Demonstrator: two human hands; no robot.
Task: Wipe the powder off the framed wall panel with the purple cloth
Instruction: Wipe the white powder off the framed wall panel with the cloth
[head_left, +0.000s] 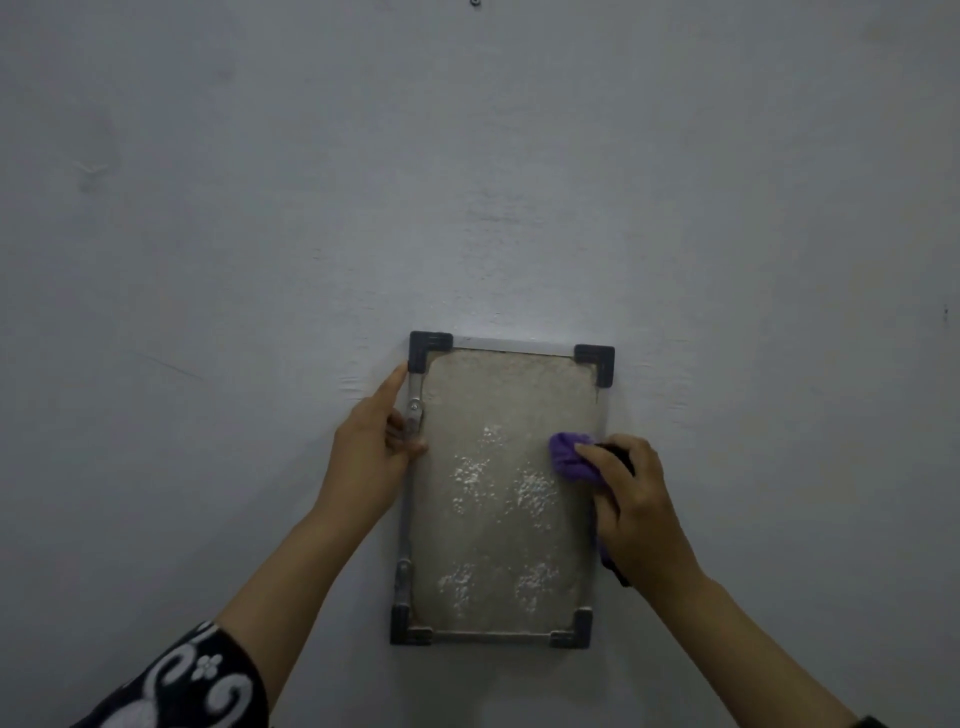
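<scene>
Now right hand (636, 499) bunching purple cloth (570, 457) against panel (498, 499), left hand (371, 452) gripping frame edge

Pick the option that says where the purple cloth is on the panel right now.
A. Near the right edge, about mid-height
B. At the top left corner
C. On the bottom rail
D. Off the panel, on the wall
A: the right hand presses the purple cloth against the framed panel by its right edge, beside powder patches.
</scene>
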